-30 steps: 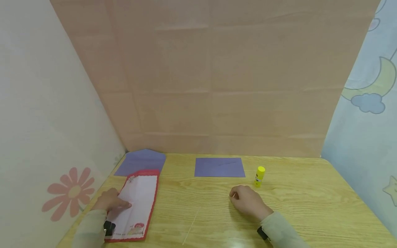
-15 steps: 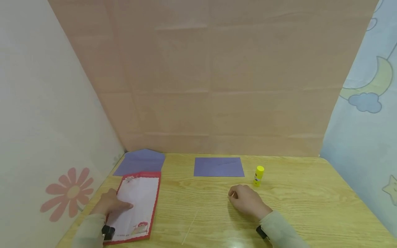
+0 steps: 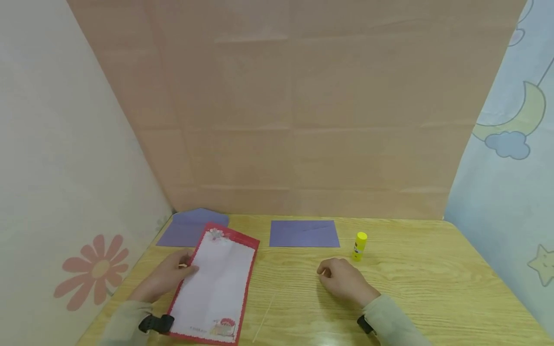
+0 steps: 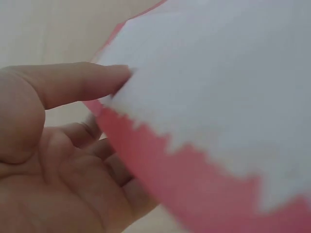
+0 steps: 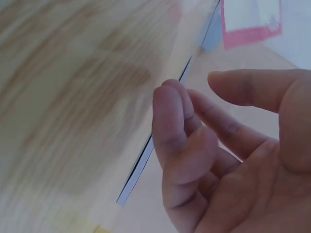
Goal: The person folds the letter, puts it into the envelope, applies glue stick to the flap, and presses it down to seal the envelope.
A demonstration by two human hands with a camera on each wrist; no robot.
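My left hand [image 3: 166, 275] pinches the left edge of a sheet of letter paper [image 3: 218, 283], white with a red scalloped border, a flower print at the top and a small picture at the bottom. In the left wrist view the thumb lies on the white face of the letter paper [image 4: 218, 87], with the fingers behind it. The sheet is tilted and its top overlaps a purple envelope [image 3: 183, 233] at the back left. My right hand [image 3: 346, 281] rests on the table, holding nothing, its fingers loosely curled and apart from the thumb in the right wrist view.
A flat purple rectangle [image 3: 304, 234], perhaps another envelope, lies at the back middle. A yellow glue stick [image 3: 359, 246] stands upright just beyond the right hand. The wooden table [image 3: 415, 288] ends at a brown paper-covered wall [image 3: 294, 120], with printed walls on both sides.
My left hand has gone from lying over the sheet to pinching its edge. The letter paper has come up off the table and shifted right. The right hand has stayed put.
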